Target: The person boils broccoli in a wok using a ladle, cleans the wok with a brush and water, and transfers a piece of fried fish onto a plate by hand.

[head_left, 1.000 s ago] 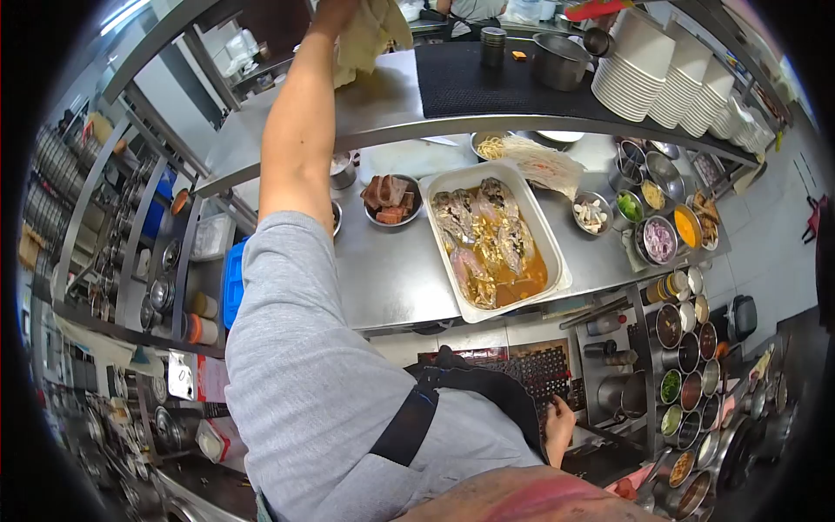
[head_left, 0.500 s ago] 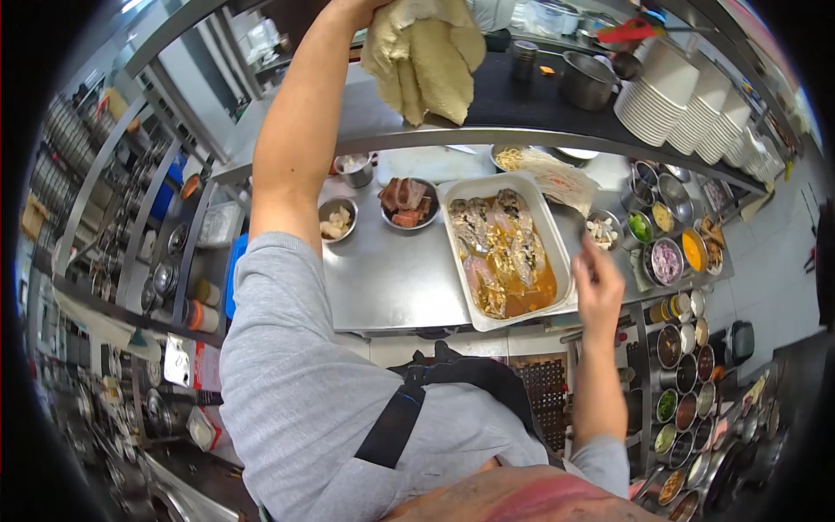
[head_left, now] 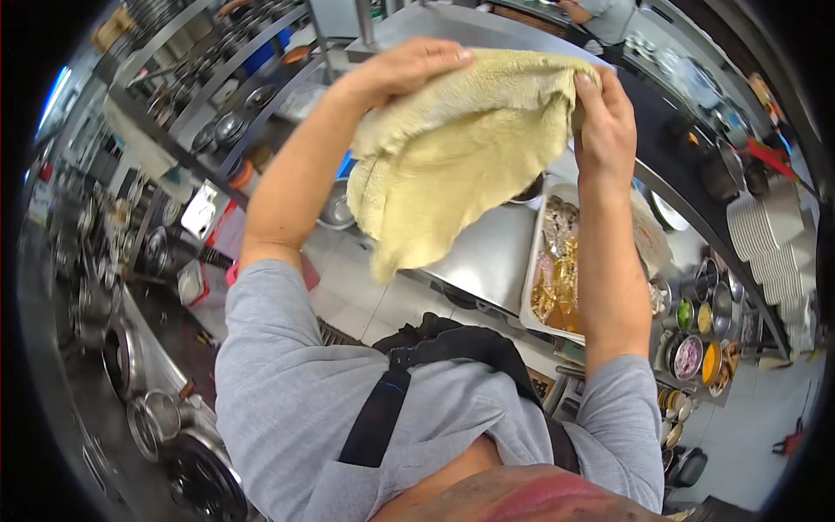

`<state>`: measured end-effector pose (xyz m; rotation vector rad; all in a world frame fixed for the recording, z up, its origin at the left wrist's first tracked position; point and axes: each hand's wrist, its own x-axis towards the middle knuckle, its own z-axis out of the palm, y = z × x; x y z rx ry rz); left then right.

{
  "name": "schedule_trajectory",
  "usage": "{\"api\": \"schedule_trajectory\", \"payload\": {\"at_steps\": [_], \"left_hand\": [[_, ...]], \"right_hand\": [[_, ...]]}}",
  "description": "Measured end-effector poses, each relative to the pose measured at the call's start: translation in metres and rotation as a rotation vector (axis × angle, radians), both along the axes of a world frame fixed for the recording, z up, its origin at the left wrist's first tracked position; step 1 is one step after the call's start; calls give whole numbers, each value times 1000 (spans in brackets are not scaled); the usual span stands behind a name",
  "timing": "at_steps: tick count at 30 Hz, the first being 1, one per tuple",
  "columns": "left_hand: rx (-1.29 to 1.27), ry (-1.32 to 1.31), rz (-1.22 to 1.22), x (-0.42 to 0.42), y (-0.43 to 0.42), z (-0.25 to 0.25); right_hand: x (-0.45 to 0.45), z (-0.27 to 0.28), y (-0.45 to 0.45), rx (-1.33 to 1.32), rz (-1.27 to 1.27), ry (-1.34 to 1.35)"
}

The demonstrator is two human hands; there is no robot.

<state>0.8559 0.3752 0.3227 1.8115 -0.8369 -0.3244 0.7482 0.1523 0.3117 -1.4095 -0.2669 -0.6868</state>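
Note:
A pale yellow cloth (head_left: pixel 461 148) hangs in folds between both hands, above the front of the steel counter (head_left: pixel 487 261). My left hand (head_left: pixel 417 68) grips its upper left part, with the fingers over the top edge. At the upper right corner, my right hand (head_left: pixel 604 109) pinches the cloth between thumb and fingers. Behind my right forearm, a white tray (head_left: pixel 528 296) of fish pieces in orange-brown liquid is partly hidden. The cloth's lower tip dangles loose near the counter's front edge.
A raised steel shelf (head_left: pixel 452 28) crosses the back, with stacked white bowls (head_left: pixel 770 226) at its right. Small containers of ingredients, including chopped purple onion (head_left: pixel 687 357), stand right of the tray. Another person (head_left: pixel 600 19) is at the far back. Pots and racks line the left.
The view has turned left. My right hand has risen from beside the tray to the cloth and taken hold of it. The cloth is now spread between both hands, nearer to me.

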Motion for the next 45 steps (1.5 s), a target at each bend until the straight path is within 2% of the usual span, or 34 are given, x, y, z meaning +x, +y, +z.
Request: {"api": "schedule_trajectory", "payload": {"at_steps": [1,2,3,5,7,9,11,12,13,14,16,18,21,24,29,31,34,36,37,38,39,41,42,43,44,45], "left_hand": [[34,-56,28,1,7,-19],[-67,-151,-28,-5,15,-35],[-312,-192,-87,-16,20,-50],[-403,-329,85,-48,19,-80],[-180,-552,436,-58,4,-126],[-20,-349,555,-56,3,-176],[110,-175,576,-55,11,-206],[106,-175,572,-48,18,-218],[-63,-67,572,-40,28,-228],[-229,41,563,-32,37,-230],[-548,240,497,-22,48,-198],[-574,109,387,-11,54,-154],[-789,265,212,9,52,-96],[-699,259,193,22,41,-61],[-553,189,282,43,13,-46],[-410,48,363,60,-1,-28],[-384,-170,477,105,-30,5],[-108,-295,661,159,-52,27],[-293,-213,608,203,-68,28],[-13,-152,693,169,-90,72],[-3,-150,679,173,-102,63],[350,-264,404,197,-129,19],[514,-321,268,209,-142,-6],[681,-386,126,219,-157,-29],[619,-888,464,193,-171,-71],[565,-1136,604,177,-183,-88]], "right_hand": [[11,0,7,-23,19,-17],[18,-1,16,-126,16,30],[24,-1,26,-232,9,74],[32,-19,51,-247,41,111],[36,-35,63,-556,25,90],[19,-30,68,-636,13,117],[6,-19,65,-712,-3,139],[0,-12,55,-742,-28,106],[-6,-5,45,-768,-58,72],[-12,2,31,-762,-92,83],[-23,11,-2,-789,-180,85],[-33,11,-29,-788,-249,59],[-42,-1,-56,-808,-343,81],[-43,-19,-62,-790,-383,113],[-29,-33,-83,-632,-405,152],[-19,-21,-89,-618,-429,120],[4,7,-94,-617,-486,62],[39,18,-93,-654,-595,-53],[62,21,-92,-673,-653,-143],[82,24,-87,-668,-670,-112],[100,26,-84,-661,-686,-81],[130,5,-97,-826,-723,47],[120,-5,-100,-885,-657,114],[100,-21,-101,-840,-620,-57],[68,-30,-97,-802,-588,-129],[37,-44,-98,-735,-504,-82]]}}
